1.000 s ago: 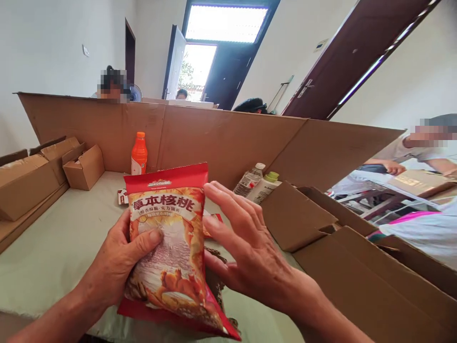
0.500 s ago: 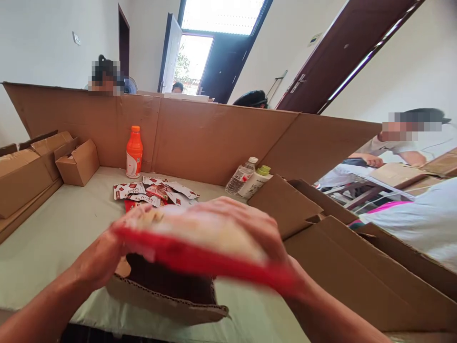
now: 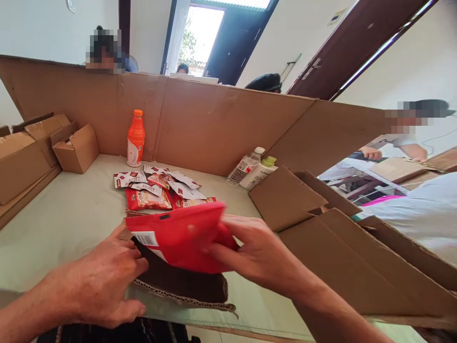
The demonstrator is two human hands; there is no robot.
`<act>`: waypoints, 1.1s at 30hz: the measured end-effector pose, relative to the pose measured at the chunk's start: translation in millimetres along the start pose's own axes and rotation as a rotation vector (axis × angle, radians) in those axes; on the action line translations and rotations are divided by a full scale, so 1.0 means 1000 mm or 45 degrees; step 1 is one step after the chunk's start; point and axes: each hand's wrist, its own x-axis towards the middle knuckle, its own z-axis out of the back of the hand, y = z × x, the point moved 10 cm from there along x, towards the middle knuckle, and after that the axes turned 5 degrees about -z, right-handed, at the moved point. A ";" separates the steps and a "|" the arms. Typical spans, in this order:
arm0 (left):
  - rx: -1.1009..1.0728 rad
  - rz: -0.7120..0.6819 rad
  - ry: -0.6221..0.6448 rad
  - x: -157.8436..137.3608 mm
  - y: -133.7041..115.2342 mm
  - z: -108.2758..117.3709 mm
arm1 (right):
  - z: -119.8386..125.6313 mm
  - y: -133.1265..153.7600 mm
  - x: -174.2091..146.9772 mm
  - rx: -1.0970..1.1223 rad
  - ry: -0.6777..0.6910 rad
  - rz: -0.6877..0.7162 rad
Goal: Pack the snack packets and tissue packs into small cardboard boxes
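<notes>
My right hand (image 3: 246, 245) grips the right end of a red snack packet (image 3: 182, 236). The packet is tilted, with a white barcode label facing me, over the dark opening of a small cardboard box (image 3: 185, 297). My left hand (image 3: 103, 278) is at the box's left side, its fingers curled over the edge and its thumb lower, outside the near wall. The packet's left corner is close to those fingers; I cannot tell if they touch. Just beyond the box lies a pile of red packets (image 3: 148, 199) and white sachets (image 3: 130, 179).
An orange bottle (image 3: 135, 138) stands by the cardboard partition (image 3: 228, 124). A clear bottle (image 3: 244, 166) and a white bottle with a green cap (image 3: 259, 174) lean at the right. Cardboard boxes flank both sides (image 3: 80, 150). Other people sit beyond the partition and at the right.
The red packet has gone from both hands to my right hand alone, turned and tipped down towards the box. My left hand has let go of it and dropped to the box's left edge.
</notes>
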 end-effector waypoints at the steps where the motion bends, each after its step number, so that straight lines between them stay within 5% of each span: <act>1: 0.086 -0.018 0.134 0.001 -0.001 -0.011 | -0.007 0.001 0.002 -0.131 0.038 0.011; 4: 0.394 -0.006 0.326 0.001 0.003 -0.024 | -0.028 0.000 0.007 -0.414 0.161 0.027; 10: 0.684 -0.015 0.348 -0.003 0.006 -0.029 | -0.052 0.005 0.006 -0.583 0.472 0.073; 15: 0.853 0.039 0.310 -0.010 0.014 -0.025 | -0.050 0.011 0.006 -0.555 0.565 0.121; 19: 0.783 0.015 0.253 -0.010 0.009 -0.025 | -0.085 0.002 0.011 -0.778 0.834 0.000; 25: 0.781 0.007 0.075 -0.012 0.011 -0.021 | -0.143 0.019 0.016 -0.733 1.135 0.167; 33: 0.616 -0.053 -0.225 -0.013 -0.005 -0.001 | -0.145 0.015 0.011 -0.548 1.248 0.181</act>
